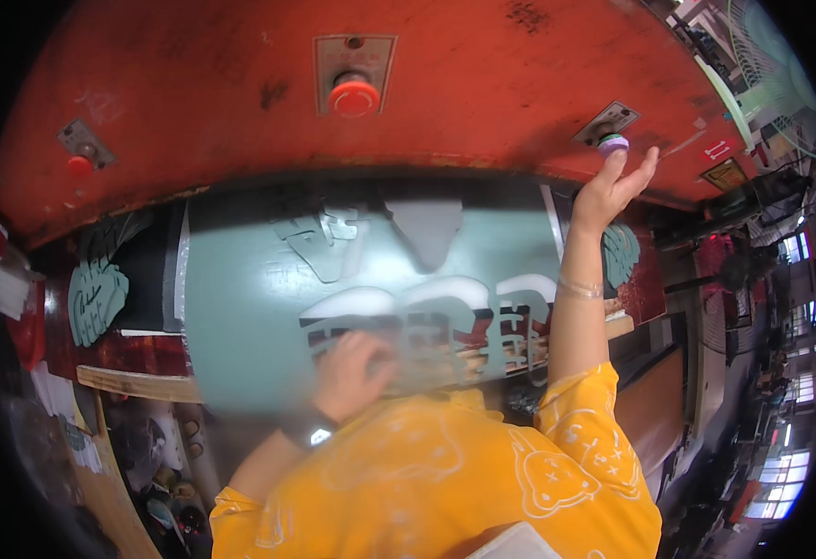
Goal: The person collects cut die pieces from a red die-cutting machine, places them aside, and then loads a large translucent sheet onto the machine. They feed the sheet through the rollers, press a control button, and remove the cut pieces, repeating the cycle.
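My right hand (608,196) reaches up to the red machine front (482,84), fingers spread, with the thumb at a purple push button (614,145). I cannot tell whether the button is pressed in. Low over the near part of a pale green sheet (235,307) is my left hand (354,374), smeared by motion; what it touches is unclear. Beside it the sheet has several curved, slotted cut-outs, with white and dark red showing through. Farther back on the sheet lie a grey tapered piece (424,228) and a slotted outline (319,247).
A large red mushroom button (354,96) sits mid-panel, and a smaller red button (79,167) at left. Green cut pieces are stacked at left (98,296) and right (621,253). A wooden strip (137,384) edges the near left side. A green fan (781,93) stands far right.
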The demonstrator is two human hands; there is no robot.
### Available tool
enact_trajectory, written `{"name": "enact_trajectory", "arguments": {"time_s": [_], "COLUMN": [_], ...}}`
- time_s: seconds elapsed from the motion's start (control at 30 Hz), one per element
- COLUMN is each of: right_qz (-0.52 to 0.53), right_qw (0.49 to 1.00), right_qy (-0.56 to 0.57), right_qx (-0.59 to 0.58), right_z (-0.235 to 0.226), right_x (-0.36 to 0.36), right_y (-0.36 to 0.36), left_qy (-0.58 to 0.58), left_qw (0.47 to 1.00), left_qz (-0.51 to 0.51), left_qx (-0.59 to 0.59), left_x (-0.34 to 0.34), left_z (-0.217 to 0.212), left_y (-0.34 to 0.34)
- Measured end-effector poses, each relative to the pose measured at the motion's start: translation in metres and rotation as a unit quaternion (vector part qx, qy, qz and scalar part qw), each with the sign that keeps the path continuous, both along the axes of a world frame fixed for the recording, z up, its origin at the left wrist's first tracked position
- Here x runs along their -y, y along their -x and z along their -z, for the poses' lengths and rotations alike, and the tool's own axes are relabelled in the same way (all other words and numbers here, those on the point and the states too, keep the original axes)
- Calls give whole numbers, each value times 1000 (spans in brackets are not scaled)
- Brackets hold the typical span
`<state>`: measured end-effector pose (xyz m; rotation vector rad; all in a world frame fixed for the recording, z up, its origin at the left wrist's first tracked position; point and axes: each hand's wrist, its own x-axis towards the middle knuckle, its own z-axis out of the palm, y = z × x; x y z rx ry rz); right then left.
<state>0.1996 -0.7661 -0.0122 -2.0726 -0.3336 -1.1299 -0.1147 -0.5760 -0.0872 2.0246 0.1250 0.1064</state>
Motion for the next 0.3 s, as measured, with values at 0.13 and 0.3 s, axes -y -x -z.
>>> {"name": "enact_trajectory", "arguments": {"time_s": [0.13, 0.3], "right_qz": [82, -102], "right_qw": [993, 989], "right_qy": [27, -111], "right_qx": [79, 14], "right_z": [-6, 18], "right_x": [-31, -12], "right_y": [-56, -42], "left_qy": [-56, -55], "left_qw": [995, 995], "left_qz": [4, -24], "left_qx": [86, 77], "left_x": [-27, -51], "left_z": [36, 39], "left_y": [-38, -72]}}
